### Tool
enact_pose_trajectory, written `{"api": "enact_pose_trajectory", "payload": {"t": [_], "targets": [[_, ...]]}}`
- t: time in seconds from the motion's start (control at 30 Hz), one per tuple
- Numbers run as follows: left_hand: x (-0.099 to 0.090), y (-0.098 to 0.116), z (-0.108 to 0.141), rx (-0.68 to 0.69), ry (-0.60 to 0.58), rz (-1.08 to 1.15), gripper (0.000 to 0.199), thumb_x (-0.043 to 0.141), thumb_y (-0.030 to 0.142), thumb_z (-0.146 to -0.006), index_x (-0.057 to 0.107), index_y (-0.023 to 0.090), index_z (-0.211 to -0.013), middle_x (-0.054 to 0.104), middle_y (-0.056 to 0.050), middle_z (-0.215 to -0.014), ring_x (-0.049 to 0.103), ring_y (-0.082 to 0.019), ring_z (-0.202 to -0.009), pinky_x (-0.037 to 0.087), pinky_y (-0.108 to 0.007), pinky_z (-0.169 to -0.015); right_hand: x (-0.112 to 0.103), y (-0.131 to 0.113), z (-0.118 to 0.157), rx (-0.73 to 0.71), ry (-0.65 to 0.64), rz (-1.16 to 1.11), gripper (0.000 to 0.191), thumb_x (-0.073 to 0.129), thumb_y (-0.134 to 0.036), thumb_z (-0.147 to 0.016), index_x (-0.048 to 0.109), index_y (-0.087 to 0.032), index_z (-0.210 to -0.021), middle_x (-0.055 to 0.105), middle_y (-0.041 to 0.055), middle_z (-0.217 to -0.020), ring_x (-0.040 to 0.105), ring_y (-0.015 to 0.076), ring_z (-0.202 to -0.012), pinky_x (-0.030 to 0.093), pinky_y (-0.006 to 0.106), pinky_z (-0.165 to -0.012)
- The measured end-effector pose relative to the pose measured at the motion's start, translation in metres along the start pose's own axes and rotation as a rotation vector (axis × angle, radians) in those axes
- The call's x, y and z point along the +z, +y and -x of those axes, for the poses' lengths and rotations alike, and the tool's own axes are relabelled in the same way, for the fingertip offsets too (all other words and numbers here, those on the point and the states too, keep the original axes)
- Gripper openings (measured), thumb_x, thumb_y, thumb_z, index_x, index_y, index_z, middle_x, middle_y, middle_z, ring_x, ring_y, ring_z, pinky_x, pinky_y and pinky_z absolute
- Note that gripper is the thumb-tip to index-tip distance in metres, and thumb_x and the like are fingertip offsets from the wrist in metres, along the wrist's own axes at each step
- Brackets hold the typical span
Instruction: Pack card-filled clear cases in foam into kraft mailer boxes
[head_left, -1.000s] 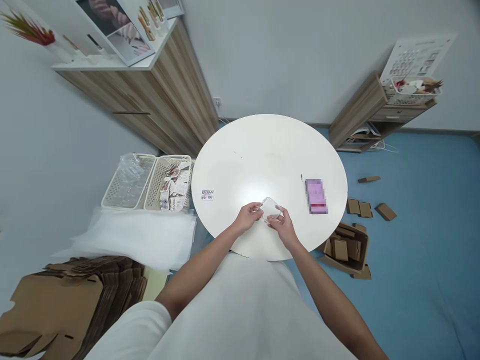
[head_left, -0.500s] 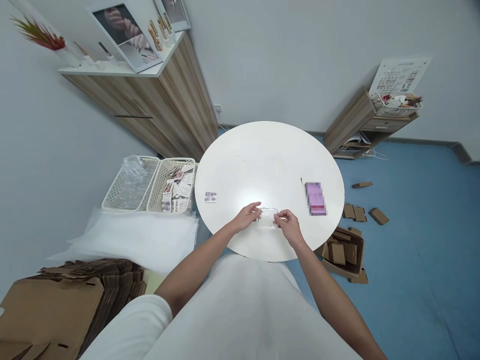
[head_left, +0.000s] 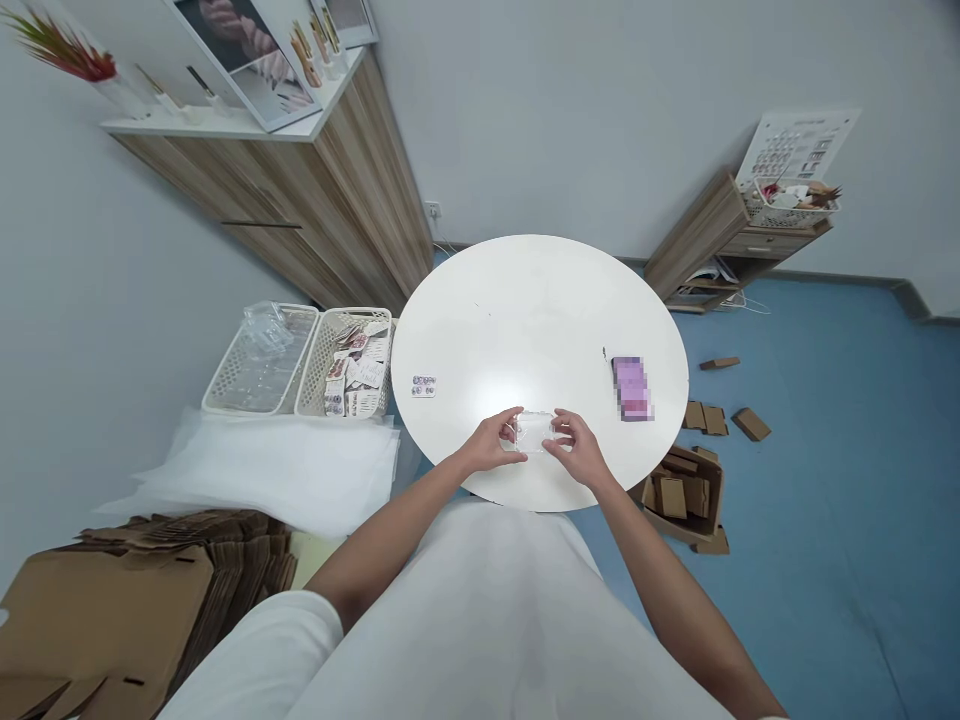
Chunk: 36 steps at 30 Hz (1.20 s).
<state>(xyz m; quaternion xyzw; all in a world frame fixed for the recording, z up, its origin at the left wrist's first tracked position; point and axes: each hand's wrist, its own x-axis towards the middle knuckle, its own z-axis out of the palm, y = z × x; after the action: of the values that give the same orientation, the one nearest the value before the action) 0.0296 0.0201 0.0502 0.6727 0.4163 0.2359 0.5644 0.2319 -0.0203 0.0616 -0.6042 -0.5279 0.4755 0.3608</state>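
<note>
Near the front edge of the white oval table [head_left: 540, 310], a small clear plastic case [head_left: 534, 432] lies between my hands. My left hand [head_left: 491, 440] grips its left side, thumb at the near edge and fingers at the far corner. On the right side my right hand [head_left: 576, 447] pinches it the same way. What is inside the case, if anything, I cannot make out. A little card with purple patterned pieces [head_left: 423, 387] rests to the left. Toward the right edge lies a blurred purple box-like item [head_left: 632, 389].
Left of the table stand a basket of clear plastic pieces [head_left: 225, 385] and a basket of printed cards [head_left: 315, 375]. White sheets [head_left: 277, 470] and stacked flat cardboard [head_left: 120, 610] lie nearer me. A carton of small brown boxes [head_left: 718, 500] sits on the floor at right.
My fingers have shifted from the case's upper edges to wrap both its ends, thumbs now at the near side. The whole view has moved slightly.
</note>
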Motion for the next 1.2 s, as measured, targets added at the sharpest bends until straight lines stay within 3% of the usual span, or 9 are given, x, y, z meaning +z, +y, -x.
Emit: {"api": "enact_pose_trajectory", "payload": {"t": [0.1,0.23,0.4,0.73,1.2], "targets": [[-0.001,0.001,0.001,-0.013,-0.004,0.06,0.081,0.074,0.026,-0.055,0.037,0.023,-0.126,0.05,-0.003,-0.097,0.051,-0.01,-0.075,0.045,-0.031,-0.077,-0.009,-0.007,0.002,-0.176,-0.13,0.18,0.056,0.068,-0.039,-0.059,0.046,-0.026,-0.109,0.027,0.0082,-0.137,0.039,0.025,-0.117,0.045,0.04,-0.084],[0.0,0.0,0.0,-0.014,-0.02,0.105,0.081,0.075,0.025,-0.055,0.038,0.024,-0.126,0.05,-0.003,-0.097,0.05,-0.011,-0.077,0.044,-0.032,-0.078,-0.016,-0.01,0.0,-0.247,-0.257,0.294,0.053,0.066,-0.034,-0.062,0.045,-0.027,-0.11,0.031,0.0074,-0.136,0.039,0.0248,-0.117,0.044,0.042,-0.085],[0.004,0.0,-0.001,-0.037,0.004,0.15,0.091,0.076,0.024,-0.053,0.029,0.028,-0.131,0.048,-0.004,-0.104,0.051,-0.009,-0.074,0.045,-0.033,-0.077,-0.016,-0.006,-0.005,-0.309,-0.197,0.289,0.045,0.065,-0.031,-0.063,0.048,-0.023,-0.104,0.039,0.0096,-0.13,0.039,0.0249,-0.118,0.043,0.041,-0.088],[0.009,0.006,0.0,-0.026,-0.001,0.187,0.082,0.075,0.024,-0.055,0.035,0.024,-0.128,0.049,-0.003,-0.098,0.051,-0.01,-0.076,0.046,-0.033,-0.075,-0.02,-0.001,-0.009,-0.379,-0.18,0.237,0.046,0.068,-0.031,-0.06,0.052,-0.021,-0.102,0.047,0.0114,-0.123,0.041,0.0257,-0.117,0.042,0.041,-0.089],[0.023,0.013,0.002,-0.061,0.033,0.252,0.078,0.075,0.023,-0.055,0.039,0.026,-0.125,0.048,-0.003,-0.096,0.051,-0.013,-0.084,0.048,-0.034,-0.076,-0.032,0.005,-0.01,-0.328,-0.225,0.06,0.047,0.072,-0.034,-0.055,0.056,-0.022,-0.097,0.051,0.0104,-0.117,0.045,0.0252,-0.113,0.047,0.036,-0.084]]}}
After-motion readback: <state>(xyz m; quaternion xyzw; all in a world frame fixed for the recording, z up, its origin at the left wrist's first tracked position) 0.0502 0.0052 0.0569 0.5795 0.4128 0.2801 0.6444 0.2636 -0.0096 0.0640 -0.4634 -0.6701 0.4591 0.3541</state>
